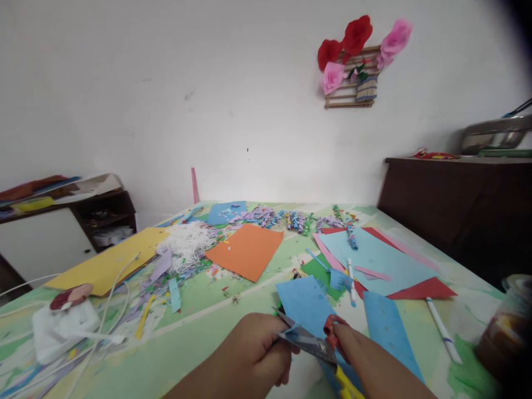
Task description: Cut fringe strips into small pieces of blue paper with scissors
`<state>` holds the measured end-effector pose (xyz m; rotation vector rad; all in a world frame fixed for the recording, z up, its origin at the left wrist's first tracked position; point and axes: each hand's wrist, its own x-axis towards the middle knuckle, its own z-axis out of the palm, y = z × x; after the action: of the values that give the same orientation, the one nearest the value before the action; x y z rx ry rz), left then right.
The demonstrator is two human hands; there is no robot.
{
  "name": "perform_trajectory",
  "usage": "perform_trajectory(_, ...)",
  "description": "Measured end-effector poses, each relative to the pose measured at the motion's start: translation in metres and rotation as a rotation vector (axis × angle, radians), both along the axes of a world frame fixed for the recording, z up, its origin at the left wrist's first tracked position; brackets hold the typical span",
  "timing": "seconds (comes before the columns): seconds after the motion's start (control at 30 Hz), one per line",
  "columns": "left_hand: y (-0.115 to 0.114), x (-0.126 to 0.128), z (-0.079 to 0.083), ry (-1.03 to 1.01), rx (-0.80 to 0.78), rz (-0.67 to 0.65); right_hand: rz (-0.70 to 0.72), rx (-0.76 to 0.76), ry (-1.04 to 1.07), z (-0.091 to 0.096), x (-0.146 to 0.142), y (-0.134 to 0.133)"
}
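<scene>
Littered table (199,343) — scissors (310,342), blue paper (305,303) half-hidden

Orange sheet (246,250), yellow sheet (108,260), blue paper (305,303) (scissors (322,348) red-handled).

My left hand (249,352) sits low at centre, knuckles up, fingers curled in and pinched against the thumb. My right hand (359,352) reaches in from the lower right, fingers closed, just beside the left.
</scene>
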<state>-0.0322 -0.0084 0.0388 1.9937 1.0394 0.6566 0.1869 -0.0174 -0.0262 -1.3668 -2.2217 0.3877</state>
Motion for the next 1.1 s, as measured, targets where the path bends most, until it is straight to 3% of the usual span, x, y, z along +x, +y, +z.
perform_trajectory(0.17, 0.0, 0.0, -0.001, -0.025, -0.077, -0.018, 0.034, -0.029, 0.014, 0.003, -0.002, 0.002)
perform_trajectory(0.43, 0.005, -0.004, -0.004, -0.178, -0.407, -0.13, 0.01, -0.083, -0.02, 0.006, -0.003, -0.003)
perform_trajectory(0.63, 0.005, -0.007, -0.004, -0.35, -0.647, -0.23, 0.063, -0.187, -0.089, 0.03, -0.014, -0.003)
perform_trajectory(0.77, 0.005, -0.009, -0.005, -0.406, -0.699, -0.265, 0.08, -0.252, -0.124, 0.042, -0.017, -0.003)
perform_trajectory(0.9, 0.006, -0.01, -0.009, -0.431, -0.74, -0.313, 0.078, -0.251, -0.089, 0.04, -0.015, -0.004)
perform_trajectory(1.1, 0.008, -0.008, -0.012, -0.495, -0.702, -0.147, -0.017, -0.284, 0.003, 0.04, -0.01, -0.002)
